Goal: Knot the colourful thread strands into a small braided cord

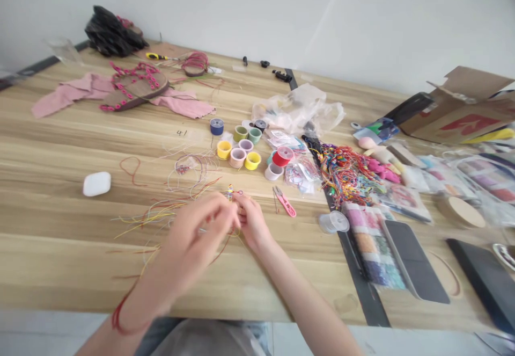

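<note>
Both hands meet over the table in front of me. My left hand is pinched closed, slightly blurred, with its fingertips against the right hand's fingers. My right hand is closed on thin coloured cords. A small knotted piece in yellow, blue and white pokes out above the fingertips, a pink cord loop beside it. Loose yellow and red cord ends fan out left of and under the left hand. The fingers hide most of the knotting. Right of the hands lie small pink thread snips.
Several thread spools stand beyond my hands. A white case lies left. To the right are a clear spool, a heap of coloured cords, a bead box, a phone and a cardboard box. A woven sandal lies far left.
</note>
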A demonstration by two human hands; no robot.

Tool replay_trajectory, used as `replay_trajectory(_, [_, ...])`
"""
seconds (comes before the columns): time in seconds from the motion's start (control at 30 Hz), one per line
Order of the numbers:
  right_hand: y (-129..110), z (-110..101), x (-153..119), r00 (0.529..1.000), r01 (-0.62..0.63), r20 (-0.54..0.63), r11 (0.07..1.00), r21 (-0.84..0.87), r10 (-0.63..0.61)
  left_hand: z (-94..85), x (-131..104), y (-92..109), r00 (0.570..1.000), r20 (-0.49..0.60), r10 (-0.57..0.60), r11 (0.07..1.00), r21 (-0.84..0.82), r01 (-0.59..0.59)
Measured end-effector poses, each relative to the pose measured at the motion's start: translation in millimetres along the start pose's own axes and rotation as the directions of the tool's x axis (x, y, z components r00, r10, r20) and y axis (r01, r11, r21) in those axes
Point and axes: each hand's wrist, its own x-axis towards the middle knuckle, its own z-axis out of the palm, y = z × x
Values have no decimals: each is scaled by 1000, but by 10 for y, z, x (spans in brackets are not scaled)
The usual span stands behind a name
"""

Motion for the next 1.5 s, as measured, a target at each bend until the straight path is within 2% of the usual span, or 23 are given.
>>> replay_trajectory(0.07, [-26, -10, 8, 1000, -3, 4, 998, 70, 3, -38, 230, -273, 992, 60, -112, 980, 170, 101])
replay_trajectory(0.1, [-35, -15, 11, 1000, -1, 4, 996, 91, 1, -44, 316, -414, 985, 76, -156, 972, 187, 140])
replay_trajectory(0.2, [-58, -31, 21, 1000, 13, -7, 996, 91, -13, -30, 446, -744, 969, 133, -208, 974, 116, 194])
replay_trajectory(0.3, [-75, -43, 26, 1000, 14, -13, 997, 82, -13, 10, 445, -885, 971, 114, -212, 977, 52, 207])
replay_trajectory(0.43, [-86, -55, 29, 1000, 0, 17, 998, 64, -1, 81, 421, -938, 969, 54, -241, 969, -40, 243])
replay_trajectory(0.73, [-109, -87, 42, 999, 6, 38, 1000, -8, -5, 197, 461, -992, 943, 102, -317, 890, -310, 333])
replay_trajectory(0.87, [-48, -109, 63, 995, 95, 1, 985, -141, -96, 237, 461, -970, 936, 141, -324, 870, -343, 353])
replay_trajectory(1.03, [21, -132, 92, 964, 262, 35, 916, -303, -264, 254, 450, -1012, 928, 104, -359, 841, -396, 369])
replay_trajectory(1.17, [-89, -135, 41, 927, 366, 90, 829, -423, -364, 228, 446, -1044, 933, 4, -360, 845, -423, 328])
replay_trajectory(1.37, [-195, -192, -133, 907, 418, 236, 686, -595, -348, 207, 471, -1031, 903, -57, -427, 818, -449, 359])
replay_trajectory(1.5, [-173, -207, -258, 940, 341, 224, 688, -641, -257, 222, 464, -1032, 915, -50, -401, 840, -418, 346])
